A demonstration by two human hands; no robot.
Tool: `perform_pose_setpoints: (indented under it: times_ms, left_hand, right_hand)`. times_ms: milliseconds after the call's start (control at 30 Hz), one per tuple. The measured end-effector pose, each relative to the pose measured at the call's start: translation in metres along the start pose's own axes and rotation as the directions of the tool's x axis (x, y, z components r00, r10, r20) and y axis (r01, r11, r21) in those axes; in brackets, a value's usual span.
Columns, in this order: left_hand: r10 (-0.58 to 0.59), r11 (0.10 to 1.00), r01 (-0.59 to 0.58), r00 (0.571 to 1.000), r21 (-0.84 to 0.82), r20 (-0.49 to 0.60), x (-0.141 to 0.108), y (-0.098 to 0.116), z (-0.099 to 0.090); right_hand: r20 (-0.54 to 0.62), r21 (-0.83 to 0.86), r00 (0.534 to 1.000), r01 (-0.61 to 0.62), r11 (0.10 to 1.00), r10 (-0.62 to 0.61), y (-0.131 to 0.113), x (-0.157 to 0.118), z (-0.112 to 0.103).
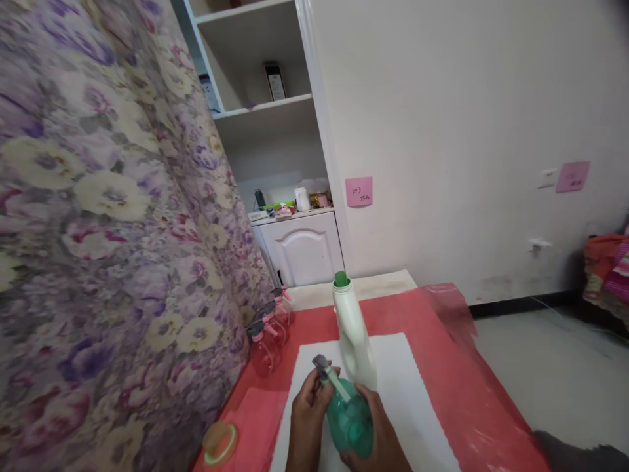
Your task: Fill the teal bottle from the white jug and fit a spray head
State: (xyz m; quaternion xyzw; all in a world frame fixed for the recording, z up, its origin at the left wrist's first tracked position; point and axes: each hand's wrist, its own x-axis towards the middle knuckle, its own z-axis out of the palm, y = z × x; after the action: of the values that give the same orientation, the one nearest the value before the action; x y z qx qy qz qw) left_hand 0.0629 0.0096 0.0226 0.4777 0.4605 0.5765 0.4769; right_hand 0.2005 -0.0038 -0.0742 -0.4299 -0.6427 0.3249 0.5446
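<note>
Green spray bottle (350, 419) held in both hands, with an open large bottle (352, 331) just beyond

The spray head (320, 362) is gripped at its collar by the left hand (310, 406), with the fingers closed in a pinch. The bottle's round body is wrapped on its right side by the right hand (378, 426), with the fingers curled around it and no clear gap. The green spray bottle is thus held between the palms, tilted, above a white sheet (413, 393).

The work on this bottle is judged to be partway. The spray head is placed at the neck, but whether it is fastened tight is hidden by the fingers. The bottle is not yet set down. How much is inside cannot be told, as the plastic itself may be tinted.

The pale large bottle is left uncapped just beyond the grip, with a green spout showing in its mouth. Farther off, to the left of the grip, three pink spray bottles (265, 351) are lined up on the red cover (442, 354), their heads already on. To the near left, a round tan object (220, 440) is seen.
</note>
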Motion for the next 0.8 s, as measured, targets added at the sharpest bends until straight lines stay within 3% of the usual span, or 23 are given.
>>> perform_pose_setpoints:
  times_ms: [167, 267, 533, 667, 800]
  left_hand:
    - [-0.054, 0.983, 0.054, 0.999, -0.173, 0.002, -0.008, 0.009, 0.003]
    - [-0.09, 0.954, 0.092, 0.996, -0.286, 0.019, -0.013, 0.011, 0.007]
    - [-0.064, 0.95, 0.098, 0.99, -0.297, 0.122, -0.022, 0.013, 0.008]
    - [-0.063, 0.948, 0.111, 0.984, -0.297, 0.166, -0.022, 0.015, 0.008]
    - [-0.068, 0.943, 0.138, 0.97, -0.304, 0.232, -0.022, 0.017, 0.005]
  right_hand:
    - [-0.168, -0.019, 0.98, -0.112, 0.994, 0.107, -0.015, -0.013, 0.005]
    - [-0.189, -0.04, 0.978, -0.1, 0.994, 0.091, -0.018, -0.018, 0.007]
    - [-0.147, -0.005, 0.987, 0.068, 0.998, -0.068, 0.002, -0.022, -0.004]
    - [-0.101, 0.078, 0.995, 0.02, 0.997, -0.012, 0.001, -0.022, -0.01]
    - [0.031, 0.332, 0.996, -0.093, 0.939, 0.087, -0.017, -0.02, -0.019]
